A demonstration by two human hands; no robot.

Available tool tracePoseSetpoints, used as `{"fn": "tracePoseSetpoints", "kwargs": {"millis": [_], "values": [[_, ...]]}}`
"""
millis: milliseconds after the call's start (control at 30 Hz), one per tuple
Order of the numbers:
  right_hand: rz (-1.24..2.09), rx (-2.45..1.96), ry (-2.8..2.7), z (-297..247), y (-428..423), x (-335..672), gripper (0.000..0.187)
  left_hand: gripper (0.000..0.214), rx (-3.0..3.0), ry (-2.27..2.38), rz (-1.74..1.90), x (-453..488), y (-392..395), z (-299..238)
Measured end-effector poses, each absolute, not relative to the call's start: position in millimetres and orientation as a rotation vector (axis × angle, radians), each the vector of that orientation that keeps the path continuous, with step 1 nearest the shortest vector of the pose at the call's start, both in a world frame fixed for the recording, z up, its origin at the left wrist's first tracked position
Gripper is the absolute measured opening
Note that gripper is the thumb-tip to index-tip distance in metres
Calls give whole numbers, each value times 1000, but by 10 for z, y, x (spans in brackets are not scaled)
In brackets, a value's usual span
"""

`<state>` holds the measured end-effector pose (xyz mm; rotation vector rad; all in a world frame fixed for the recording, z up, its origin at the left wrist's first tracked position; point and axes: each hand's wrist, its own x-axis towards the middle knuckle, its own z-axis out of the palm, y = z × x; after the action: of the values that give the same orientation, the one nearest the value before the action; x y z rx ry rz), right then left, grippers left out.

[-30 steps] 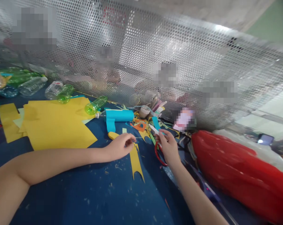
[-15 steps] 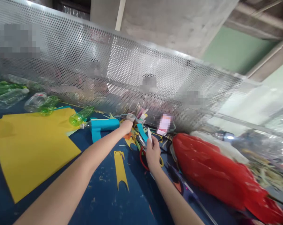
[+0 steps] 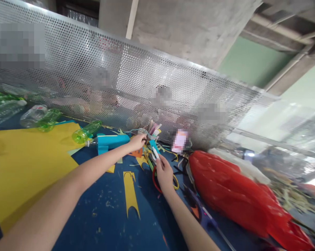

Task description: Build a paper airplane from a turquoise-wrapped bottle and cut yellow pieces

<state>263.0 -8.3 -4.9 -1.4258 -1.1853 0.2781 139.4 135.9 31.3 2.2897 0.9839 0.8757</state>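
Note:
My left hand reaches far forward to the pile of paper scraps by the perforated metal screen, its fingers closed at a small roll of tape. My right hand is closed round a small white strip that sticks up from its fingers, and it rests over red-handled scissors. A yellow cut-out strip lies on the blue table between my arms. A blue paper-wrapped bottle lies just left of my left hand.
Large yellow paper sheets cover the table's left. Green and clear plastic bottles lie along the perforated metal screen. A red plastic bag fills the right side. Purple-handled scissors lie beside my right forearm.
My left hand left the yellow strip and stretched forward to the scrap pile by the screen. My right hand stayed over the red scissors with the white strip. The camera tilted upward.

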Motion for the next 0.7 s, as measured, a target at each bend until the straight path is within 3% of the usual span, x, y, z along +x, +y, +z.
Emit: {"fn": "tracePoseSetpoints", "kwargs": {"millis": [367,700], "values": [[327,-1488,-1562,32,-273,2334,33,17,2109,784,975,374,593,-1],[301,-1490,-1736,88,-354,2186,27,17,2051,736,1050,242,454,-130]]}}
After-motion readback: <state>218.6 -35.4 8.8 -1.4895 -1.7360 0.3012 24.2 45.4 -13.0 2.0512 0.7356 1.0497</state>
